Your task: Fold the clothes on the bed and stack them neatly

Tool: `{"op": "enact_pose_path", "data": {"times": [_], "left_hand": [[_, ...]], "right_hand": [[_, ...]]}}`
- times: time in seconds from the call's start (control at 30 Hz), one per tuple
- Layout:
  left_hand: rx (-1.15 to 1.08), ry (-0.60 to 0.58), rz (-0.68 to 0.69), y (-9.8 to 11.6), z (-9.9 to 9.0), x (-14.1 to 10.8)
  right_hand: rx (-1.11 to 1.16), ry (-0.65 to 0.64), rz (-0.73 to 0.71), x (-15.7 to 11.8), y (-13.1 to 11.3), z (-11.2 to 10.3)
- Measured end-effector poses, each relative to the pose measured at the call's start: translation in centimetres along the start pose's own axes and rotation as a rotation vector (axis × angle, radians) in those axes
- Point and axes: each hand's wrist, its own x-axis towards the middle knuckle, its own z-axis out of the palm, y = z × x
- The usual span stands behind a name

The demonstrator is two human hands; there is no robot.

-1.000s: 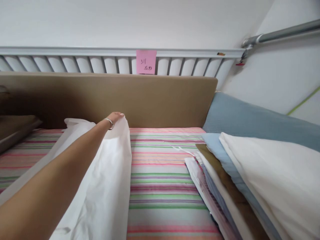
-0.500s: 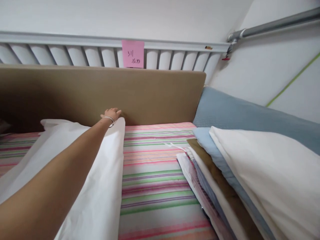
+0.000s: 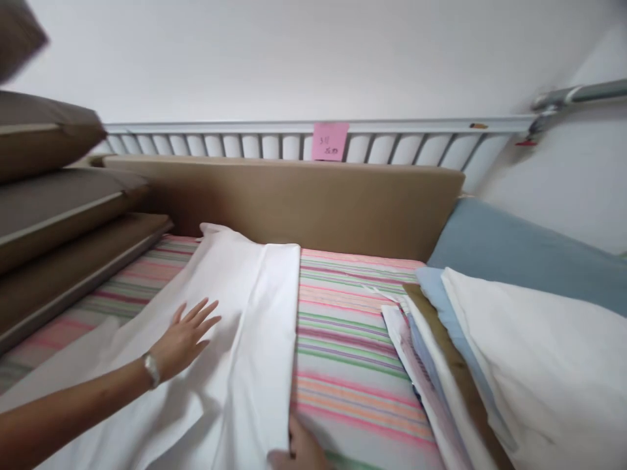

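Observation:
A white cloth lies spread over the striped bedding, its right part forming a long fold with a straight edge. My left hand, with a silver bracelet at the wrist, is over the middle of the cloth with its fingers spread. Whether its palm touches the fabric I cannot tell. At the bottom of the view, my right hand grips the cloth's right edge between thumb and fingers. Part of that hand is cut off by the frame.
Folded fabrics in white, blue and brown are piled on the right. Brown cushions stack up at the left. A brown padded board stands behind, before a white radiator bearing a pink note. A blue-grey panel borders the right.
My left hand has drawn back from the cloth's far edge to its middle. My right hand has come into view on the near right edge. The view has swung left, showing the cushions.

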Motion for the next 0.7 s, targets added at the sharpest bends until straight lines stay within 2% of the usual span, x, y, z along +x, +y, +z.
{"op": "enact_pose_path", "data": {"times": [0.1,0.17,0.23,0.3,0.37,0.43,0.57,0.63,0.7], "left_hand": [[-0.056,-0.003,-0.183,-2.3,-1.2,-12.3],[-0.108,0.006,-0.304,-3.5,-1.7,-19.3],[-0.177,0.028,-0.416,-4.1,-1.9,-24.6],[-0.260,0.067,-0.517,-4.3,-1.8,-28.2],[-0.349,0.111,-0.592,-4.1,-1.7,-30.2],[-0.453,0.135,-0.641,-3.8,-1.5,-30.8],[-0.780,0.174,-0.816,-2.4,-1.0,-29.7],[-1.087,0.249,-1.003,-0.8,-0.5,-28.6],[-1.400,0.290,-1.260,1.4,0.2,-27.9]], "right_hand": [[0.057,0.107,-0.016,0.3,0.2,0.6],[0.116,0.189,-0.024,0.0,0.5,0.9],[0.157,0.227,0.004,-0.8,1.0,1.3],[0.190,0.250,0.076,-2.2,1.5,2.0],[0.215,0.259,0.136,-4.0,2.4,3.1],[0.236,0.278,0.174,-6.1,3.7,4.5],[0.257,0.298,0.209,-9.6,6.4,7.5],[0.229,0.319,0.184,-10.5,7.2,8.7],[0.169,0.360,0.132,-11.0,7.4,9.6]]}}
